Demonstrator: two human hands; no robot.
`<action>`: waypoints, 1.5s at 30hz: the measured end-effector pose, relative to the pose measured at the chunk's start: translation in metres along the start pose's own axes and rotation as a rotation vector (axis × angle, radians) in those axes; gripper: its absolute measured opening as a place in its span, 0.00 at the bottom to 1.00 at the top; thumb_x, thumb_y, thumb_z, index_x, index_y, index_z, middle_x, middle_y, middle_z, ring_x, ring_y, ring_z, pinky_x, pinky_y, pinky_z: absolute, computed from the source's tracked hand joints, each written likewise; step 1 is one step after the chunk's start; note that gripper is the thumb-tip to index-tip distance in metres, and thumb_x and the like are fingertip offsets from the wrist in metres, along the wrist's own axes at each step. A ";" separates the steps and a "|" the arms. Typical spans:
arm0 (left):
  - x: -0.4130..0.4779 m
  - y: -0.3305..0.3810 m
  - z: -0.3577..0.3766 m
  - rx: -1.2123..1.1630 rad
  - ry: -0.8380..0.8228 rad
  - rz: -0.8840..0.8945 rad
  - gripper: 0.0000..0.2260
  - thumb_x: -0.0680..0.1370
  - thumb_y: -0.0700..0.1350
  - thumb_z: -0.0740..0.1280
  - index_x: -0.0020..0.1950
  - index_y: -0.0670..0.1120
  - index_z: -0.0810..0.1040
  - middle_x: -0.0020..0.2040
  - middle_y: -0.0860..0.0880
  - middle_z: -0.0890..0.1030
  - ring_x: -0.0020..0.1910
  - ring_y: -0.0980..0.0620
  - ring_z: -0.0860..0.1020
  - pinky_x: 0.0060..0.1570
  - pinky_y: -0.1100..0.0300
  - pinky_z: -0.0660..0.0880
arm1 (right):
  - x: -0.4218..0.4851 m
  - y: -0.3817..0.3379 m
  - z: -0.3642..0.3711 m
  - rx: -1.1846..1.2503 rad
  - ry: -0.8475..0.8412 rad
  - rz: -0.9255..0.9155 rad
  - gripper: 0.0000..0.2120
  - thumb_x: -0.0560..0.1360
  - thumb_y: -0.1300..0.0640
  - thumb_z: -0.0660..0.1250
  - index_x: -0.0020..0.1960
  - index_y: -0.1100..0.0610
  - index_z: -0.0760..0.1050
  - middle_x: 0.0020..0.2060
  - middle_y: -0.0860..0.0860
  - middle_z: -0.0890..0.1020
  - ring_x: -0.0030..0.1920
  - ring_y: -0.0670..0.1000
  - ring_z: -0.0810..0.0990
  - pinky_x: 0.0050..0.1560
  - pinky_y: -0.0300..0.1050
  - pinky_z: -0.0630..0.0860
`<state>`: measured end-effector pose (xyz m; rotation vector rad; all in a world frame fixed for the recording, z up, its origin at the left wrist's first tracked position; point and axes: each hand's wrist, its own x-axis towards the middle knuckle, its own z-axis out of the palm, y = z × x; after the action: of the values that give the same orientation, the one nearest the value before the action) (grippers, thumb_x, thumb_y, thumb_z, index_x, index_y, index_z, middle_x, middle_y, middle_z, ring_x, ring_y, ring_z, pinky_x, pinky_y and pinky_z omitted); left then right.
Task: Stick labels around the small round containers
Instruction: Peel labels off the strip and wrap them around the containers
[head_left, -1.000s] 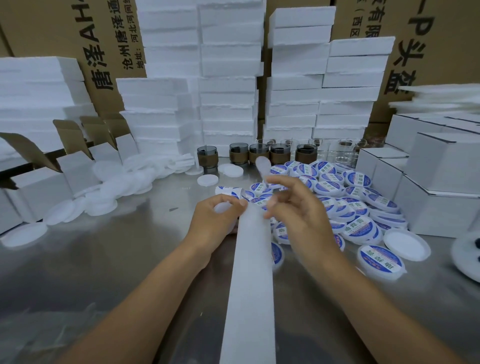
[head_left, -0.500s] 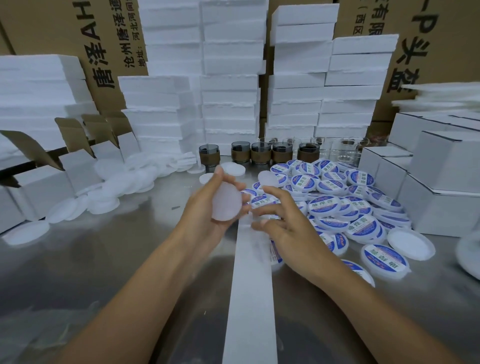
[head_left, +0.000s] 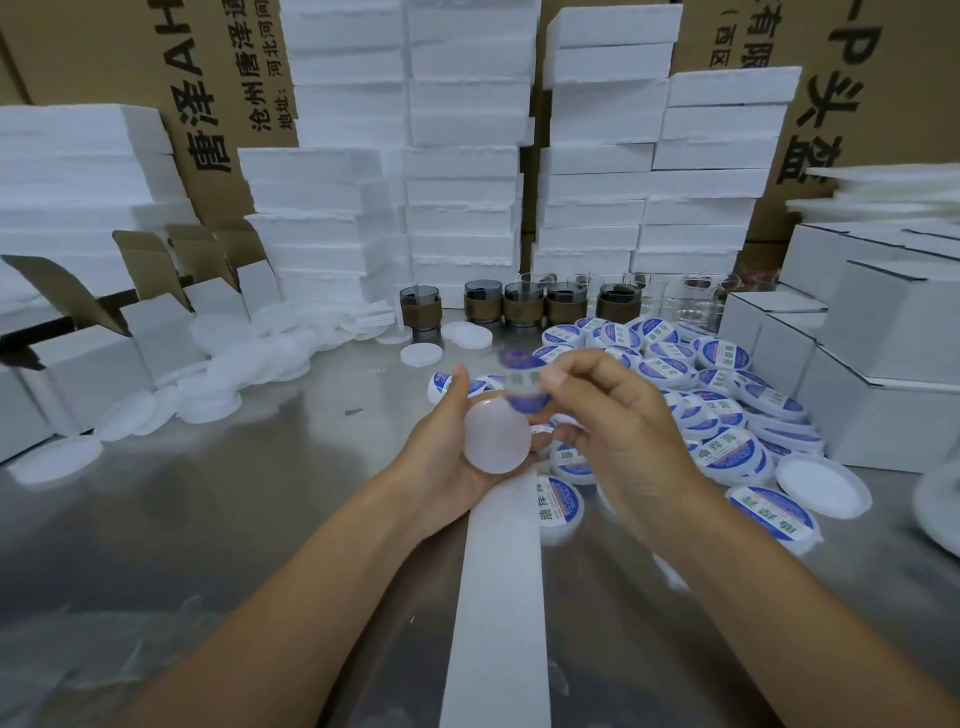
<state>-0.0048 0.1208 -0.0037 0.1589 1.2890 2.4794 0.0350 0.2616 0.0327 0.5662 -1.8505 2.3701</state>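
Your left hand (head_left: 441, 460) grips a translucent white round plastic container (head_left: 496, 434), held above the grey metal table (head_left: 208, 519). Your right hand (head_left: 623, 426) pinches a blurred blue-and-white round label (head_left: 524, 387) at the container's upper edge; whether they touch, I cannot tell. A long white paper strip (head_left: 498, 597) lies under your hands.

White, blue and brown on a grey steel table (head_left: 182, 545)

The plain container (head_left: 496, 439) is milky translucent white, and the label (head_left: 524, 387) above it is a blur of blue and white. The labelled containers (head_left: 724, 451) are white, with blue round faces crossed by a white band of greenish characters. The backing strip (head_left: 496, 597) and foam blocks (head_left: 462, 208) are plain white. The cartons (head_left: 872, 104) are brown with black characters. The cups (head_left: 566, 306) are smoky dark glass with brown sleeves. The folded boxes (head_left: 893, 332) are white.
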 end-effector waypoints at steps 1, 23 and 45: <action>0.000 -0.001 0.001 -0.016 -0.024 -0.001 0.32 0.79 0.62 0.46 0.51 0.42 0.82 0.42 0.43 0.84 0.41 0.47 0.83 0.44 0.57 0.80 | -0.001 0.001 0.002 0.006 -0.035 0.036 0.05 0.69 0.59 0.69 0.36 0.53 0.75 0.32 0.50 0.82 0.33 0.45 0.77 0.34 0.34 0.74; 0.000 -0.005 0.004 -0.105 0.070 -0.059 0.28 0.78 0.61 0.53 0.48 0.38 0.80 0.53 0.36 0.81 0.46 0.43 0.83 0.34 0.56 0.80 | 0.000 0.022 0.002 -0.199 0.136 0.226 0.05 0.70 0.63 0.72 0.38 0.58 0.76 0.24 0.50 0.80 0.22 0.44 0.75 0.25 0.33 0.72; -0.007 -0.004 0.008 0.178 -0.039 0.014 0.14 0.71 0.47 0.67 0.53 0.42 0.76 0.37 0.45 0.82 0.25 0.52 0.75 0.31 0.59 0.77 | 0.001 0.025 0.001 -0.201 0.157 0.258 0.05 0.71 0.64 0.70 0.41 0.59 0.75 0.24 0.49 0.80 0.24 0.45 0.79 0.28 0.35 0.76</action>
<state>0.0046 0.1272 -0.0020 0.2589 1.4965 2.3587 0.0275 0.2539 0.0103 0.1249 -2.1660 2.2541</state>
